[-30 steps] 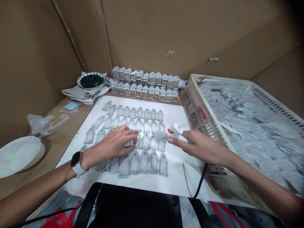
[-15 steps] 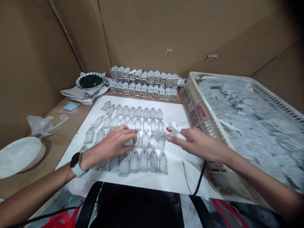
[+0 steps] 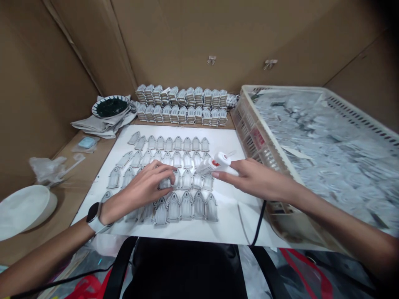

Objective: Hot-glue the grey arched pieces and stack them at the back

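Note:
In my right hand (image 3: 252,176) is a white glue gun (image 3: 222,162) with a red mark, its nozzle pointing left over the rows of pieces. Beneath and around my hands, flat arched window-shaped pieces (image 3: 187,205), grey-edged with pale centres, lie in rows on a white board (image 3: 230,226). My left hand (image 3: 151,178) is curled low over the third row, thumb and fingers around one arched piece (image 3: 164,183). The fingers partly cover that piece and its neighbours. A watch sits on my left wrist.
Stacked arched pieces (image 3: 182,114) line the back. At right stands a plastic crate (image 3: 264,145) full of clear bags. A patterned bowl (image 3: 126,109) with dark green contents sits on folded cloths at back left; a white bowl (image 3: 50,203) is nearer. The black cord (image 3: 259,224) hangs over the front edge.
The camera view has shifted slightly, so the whole scene sits a little further left. Both hands keep almost the same pose over the pieces, the glue gun still in my right hand.

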Demonstrator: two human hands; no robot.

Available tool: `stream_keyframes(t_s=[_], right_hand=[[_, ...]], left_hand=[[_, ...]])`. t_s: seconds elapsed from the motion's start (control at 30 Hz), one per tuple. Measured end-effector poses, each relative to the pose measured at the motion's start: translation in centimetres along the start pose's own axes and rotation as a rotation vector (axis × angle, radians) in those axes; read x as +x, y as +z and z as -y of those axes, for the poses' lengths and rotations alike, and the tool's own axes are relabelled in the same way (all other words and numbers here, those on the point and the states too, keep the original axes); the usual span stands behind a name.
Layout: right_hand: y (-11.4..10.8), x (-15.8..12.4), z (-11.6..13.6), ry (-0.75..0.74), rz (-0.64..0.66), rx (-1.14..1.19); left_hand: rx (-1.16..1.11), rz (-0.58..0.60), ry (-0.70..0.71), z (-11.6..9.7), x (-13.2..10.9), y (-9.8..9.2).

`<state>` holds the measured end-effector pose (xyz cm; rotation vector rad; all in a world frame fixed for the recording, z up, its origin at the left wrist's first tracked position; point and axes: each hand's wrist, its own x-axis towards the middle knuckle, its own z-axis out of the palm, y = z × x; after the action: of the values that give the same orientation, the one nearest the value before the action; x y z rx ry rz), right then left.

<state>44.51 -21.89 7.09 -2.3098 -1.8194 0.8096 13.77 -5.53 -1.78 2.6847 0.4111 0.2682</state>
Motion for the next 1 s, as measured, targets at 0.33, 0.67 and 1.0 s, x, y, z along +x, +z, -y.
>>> stream_keyframes(t_s=[0.33, 0.67, 1.0], right_hand=[[-0.06, 0.08, -0.28, -0.031, 0.009, 0.024], [-0.25, 0.02, -0.21, -0.021, 0.001, 0.014], [-0.36, -0.06, 0.04, 0.002, 0.01, 0.016]], left_hand=[[-0.18, -0.02, -0.124, 0.12, 0.09, 0.18], [-0.245, -0.003, -0.198, -0.1, 0.21, -0.03], [-0.244, 0.017, -0.205, -0.44, 0.55, -0.3]])
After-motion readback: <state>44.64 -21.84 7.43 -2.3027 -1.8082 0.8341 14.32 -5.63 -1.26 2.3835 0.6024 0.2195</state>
